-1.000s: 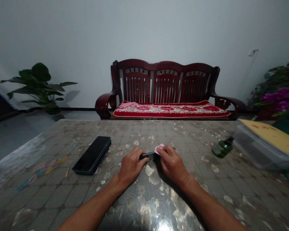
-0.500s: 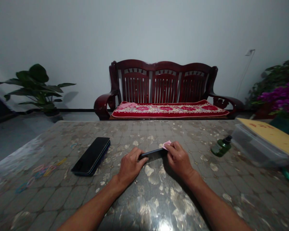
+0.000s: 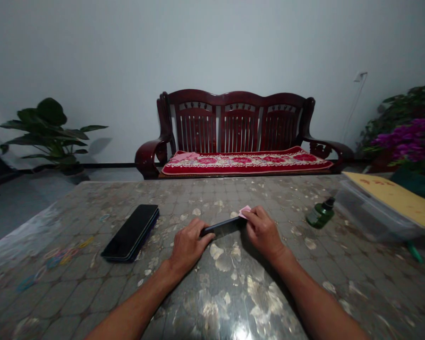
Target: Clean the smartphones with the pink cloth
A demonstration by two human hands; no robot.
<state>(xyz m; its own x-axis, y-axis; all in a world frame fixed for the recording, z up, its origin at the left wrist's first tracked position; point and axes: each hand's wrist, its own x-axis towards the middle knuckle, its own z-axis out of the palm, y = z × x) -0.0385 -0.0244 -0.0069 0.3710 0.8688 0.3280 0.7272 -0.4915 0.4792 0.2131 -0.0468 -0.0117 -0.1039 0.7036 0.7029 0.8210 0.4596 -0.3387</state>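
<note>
Above the middle of the table, a thin dark phone (image 3: 225,226) is held nearly edge-on, tilted up slightly to the right. My left hand (image 3: 189,242) grips its left end, thumb along the near side. My right hand (image 3: 264,231) is closed on a small pink cloth (image 3: 245,211), pinched against the phone's right end; the fingers hide much of the cloth. Left of my hands lies a stack of dark phones (image 3: 131,232), the top one with its black screen up.
A green bottle with a black top (image 3: 320,213) stands at the right, beside a clear plastic box (image 3: 375,215) bearing a yellow sheet (image 3: 393,193). Several coloured rubber bands (image 3: 62,255) and crumpled clear plastic (image 3: 24,231) lie at the left. Beyond the table stands a wooden bench (image 3: 237,113).
The whole view has shifted slightly, with most things a little further left. Both hands keep their holds on the phone and cloth; the phone's left end sits slightly further left.
</note>
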